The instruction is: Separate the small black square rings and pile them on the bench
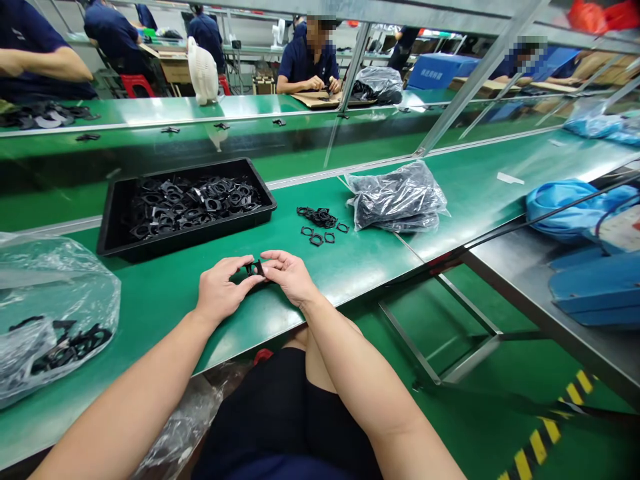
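Observation:
My left hand (pixel 223 287) and my right hand (pixel 289 275) meet over the near edge of the green bench. Between their fingertips is a small black plastic part (pixel 254 269) with a rounded opening. Both hands are closed on it, the left from its left side and the right from its right side; the fingers partly cover it. Just beyond them stands a black tray (pixel 150 252) heaped with black plastic parts (pixel 195 203). To the right of the tray lies a small pile of thin black rings (pixel 320 217), a few of them loose in front.
A clear bag of black parts (pixel 397 197) lies right of the rings. An open plastic bag (pixel 60 287) with more parts is at the left. Beyond runs a conveyor (pixel 280 143) with spaced black pieces. A metal table (pixel 520 267) stands at right; co-workers sit opposite.

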The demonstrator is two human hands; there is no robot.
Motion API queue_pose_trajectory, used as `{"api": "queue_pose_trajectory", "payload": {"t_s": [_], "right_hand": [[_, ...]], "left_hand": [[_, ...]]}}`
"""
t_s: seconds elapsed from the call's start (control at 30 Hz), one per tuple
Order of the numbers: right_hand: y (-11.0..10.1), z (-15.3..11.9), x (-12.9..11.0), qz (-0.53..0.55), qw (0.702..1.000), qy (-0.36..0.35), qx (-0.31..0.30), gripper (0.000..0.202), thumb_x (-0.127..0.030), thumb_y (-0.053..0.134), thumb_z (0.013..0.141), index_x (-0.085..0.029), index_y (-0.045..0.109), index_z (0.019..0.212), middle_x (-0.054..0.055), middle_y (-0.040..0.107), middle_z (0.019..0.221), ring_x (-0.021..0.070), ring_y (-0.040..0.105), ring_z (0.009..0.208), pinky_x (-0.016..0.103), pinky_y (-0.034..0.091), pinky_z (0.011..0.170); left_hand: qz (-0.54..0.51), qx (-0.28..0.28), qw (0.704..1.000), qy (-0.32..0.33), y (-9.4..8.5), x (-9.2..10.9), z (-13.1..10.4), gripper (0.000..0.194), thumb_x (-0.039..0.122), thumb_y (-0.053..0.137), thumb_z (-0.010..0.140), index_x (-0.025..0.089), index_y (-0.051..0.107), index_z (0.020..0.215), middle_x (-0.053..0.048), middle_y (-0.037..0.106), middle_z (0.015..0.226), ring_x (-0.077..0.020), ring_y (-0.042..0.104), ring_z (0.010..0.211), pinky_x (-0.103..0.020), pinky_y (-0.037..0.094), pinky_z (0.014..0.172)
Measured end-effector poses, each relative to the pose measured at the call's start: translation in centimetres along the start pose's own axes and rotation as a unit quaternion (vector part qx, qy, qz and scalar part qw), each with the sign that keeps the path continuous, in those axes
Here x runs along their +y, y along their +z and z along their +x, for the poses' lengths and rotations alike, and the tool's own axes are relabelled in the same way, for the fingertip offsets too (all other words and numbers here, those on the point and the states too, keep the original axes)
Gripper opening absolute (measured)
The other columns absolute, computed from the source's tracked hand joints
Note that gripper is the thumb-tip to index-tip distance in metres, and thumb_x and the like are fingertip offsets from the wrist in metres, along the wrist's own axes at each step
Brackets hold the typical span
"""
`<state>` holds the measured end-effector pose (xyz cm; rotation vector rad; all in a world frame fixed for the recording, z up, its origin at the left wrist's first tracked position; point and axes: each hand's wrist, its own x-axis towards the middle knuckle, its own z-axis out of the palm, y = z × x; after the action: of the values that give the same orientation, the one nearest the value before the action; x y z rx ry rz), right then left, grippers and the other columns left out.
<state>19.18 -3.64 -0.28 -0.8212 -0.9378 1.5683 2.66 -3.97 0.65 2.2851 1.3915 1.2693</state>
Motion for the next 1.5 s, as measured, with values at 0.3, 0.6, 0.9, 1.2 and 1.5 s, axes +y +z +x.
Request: {"api": "queue_pose_trajectory", "payload": {"t_s": [0.3,0.6,0.9,1.2,1.5], "right_hand": [[0.3,-0.2,-0.1,-0.018,1.0,0.002,0.01,0.039,-0.032,0.077,0.063,-0.016,0.065,0.095,0.0,0.069,0.072,0.0091,0.059,0.059,0.024,0.049,0.062],[0.5,0.1,0.5,-0.005,0.999,0.0,0.047,0.036,-0.032,0.08,0.059,-0.014,0.066,0.087,0.001,0.068,0.07,0.01,0.062,0.06,0.023,0.051,0.057],[0.4,0.1,0.7,-0.021,0.999,-0.004,0.047,0.037,-0.032,0.08,0.059,-0.014,0.065,0.087,0.001,0.067,0.069,0.0095,0.063,0.058,0.022,0.052,0.057],[0.4,0.0,0.7,-0.035,0.998,-0.006,0.043,0.036,-0.032,0.08,0.059,-0.014,0.064,0.085,0.0,0.067,0.067,0.0091,0.062,0.057,0.021,0.052,0.055],[0.5,0.0,0.7,-0.038,0.999,-0.002,0.036,0.038,-0.032,0.08,0.058,-0.014,0.063,0.086,0.0,0.067,0.067,0.0091,0.062,0.057,0.021,0.051,0.054]], "left_hand": [[0.009,-0.009,1.0,0.002,0.0,-0.4,-0.2,0.035,0.044,0.068,0.075,0.022,0.069,0.102,-0.006,0.072,0.1,-0.0223,0.066,0.094,-0.035,0.051,0.088],[-0.268,-0.01,0.936,-0.228,0.6,-0.1,0.3,0.054,0.046,0.073,0.066,0.013,0.062,0.108,-0.012,0.067,0.101,-0.0199,0.065,0.084,-0.035,0.054,0.075],[-0.4,-0.037,0.83,-0.387,0.5,-0.8,0.6,0.039,0.042,0.08,0.058,0.011,0.07,0.08,-0.005,0.069,0.071,-0.0105,0.056,0.054,-0.025,0.047,0.054],[-0.403,-0.078,0.831,-0.376,0.2,-0.8,0.7,0.037,0.042,0.079,0.059,0.011,0.07,0.077,-0.006,0.068,0.066,-0.0141,0.059,0.056,-0.026,0.046,0.052],[-0.401,-0.102,0.839,-0.354,-0.1,-0.5,0.9,0.037,0.048,0.074,0.063,0.013,0.065,0.071,-0.002,0.06,0.058,-0.011,0.051,0.051,-0.025,0.041,0.05]]}}
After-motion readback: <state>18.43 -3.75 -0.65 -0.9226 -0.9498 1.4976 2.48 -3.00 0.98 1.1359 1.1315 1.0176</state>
